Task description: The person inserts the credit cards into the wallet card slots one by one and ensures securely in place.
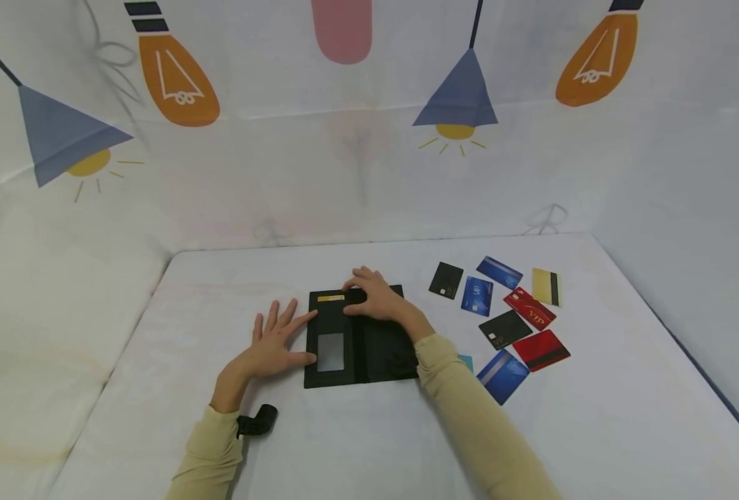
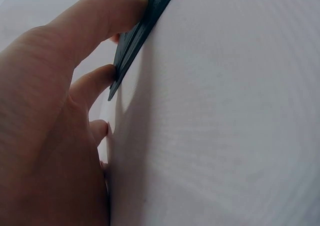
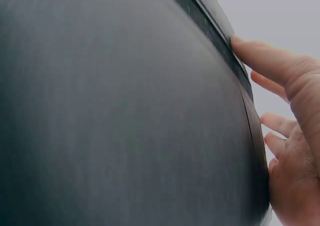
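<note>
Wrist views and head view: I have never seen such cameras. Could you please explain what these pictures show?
There is no robot, only a person's two bare hands. The wide picture comes from a camera worn on the head; the two close ones come from cameras on the wrists. On the white table lies an open black wallet, with a yellow strip near its top. The left hand, fingers spread, touches the wallet's left edge. The right hand rests on the wallet's upper part; whether it pinches anything, I cannot tell. To the wallet's right lie loose cards in black, blue, red and yellow.

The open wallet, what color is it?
The wallet is black, seen best in the head view.
</note>
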A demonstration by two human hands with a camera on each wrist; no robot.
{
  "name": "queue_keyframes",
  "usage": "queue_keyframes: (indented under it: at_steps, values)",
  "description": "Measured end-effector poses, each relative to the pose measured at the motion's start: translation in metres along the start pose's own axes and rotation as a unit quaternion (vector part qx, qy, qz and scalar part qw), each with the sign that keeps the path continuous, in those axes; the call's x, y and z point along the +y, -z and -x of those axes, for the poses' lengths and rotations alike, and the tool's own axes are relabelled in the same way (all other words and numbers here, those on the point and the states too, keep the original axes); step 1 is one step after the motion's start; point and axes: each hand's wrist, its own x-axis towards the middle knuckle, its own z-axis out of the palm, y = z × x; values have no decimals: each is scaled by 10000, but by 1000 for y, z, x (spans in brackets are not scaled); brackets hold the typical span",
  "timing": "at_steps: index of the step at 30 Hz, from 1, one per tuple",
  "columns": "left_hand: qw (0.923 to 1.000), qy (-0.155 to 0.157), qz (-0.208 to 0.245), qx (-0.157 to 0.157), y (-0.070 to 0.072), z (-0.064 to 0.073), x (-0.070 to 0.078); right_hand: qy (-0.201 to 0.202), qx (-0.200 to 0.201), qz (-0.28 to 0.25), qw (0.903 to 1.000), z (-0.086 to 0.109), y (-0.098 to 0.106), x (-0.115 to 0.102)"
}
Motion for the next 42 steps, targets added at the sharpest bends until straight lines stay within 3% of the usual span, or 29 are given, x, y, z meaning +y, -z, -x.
queue_keyframes:
  at_steps: [12,22,31,37,42]
  values:
    - [10000,42,12,-5,2,1,3,-287,8,-484,9984,25,29,29]
    - [10000,5,21,41,2,1,2,-241,71,274,9993,42,56,54]
    - [9999,-55,-3,101,0,2,0,-333,369,1107,9926,61,75,68]
    - [9999,-54,32,131,-1,2,1,-409,377,1166,9916,67,81,81]
    - [9999,-37,17,111,-1,2,1,-748,319,1181,9897,71,86,95]
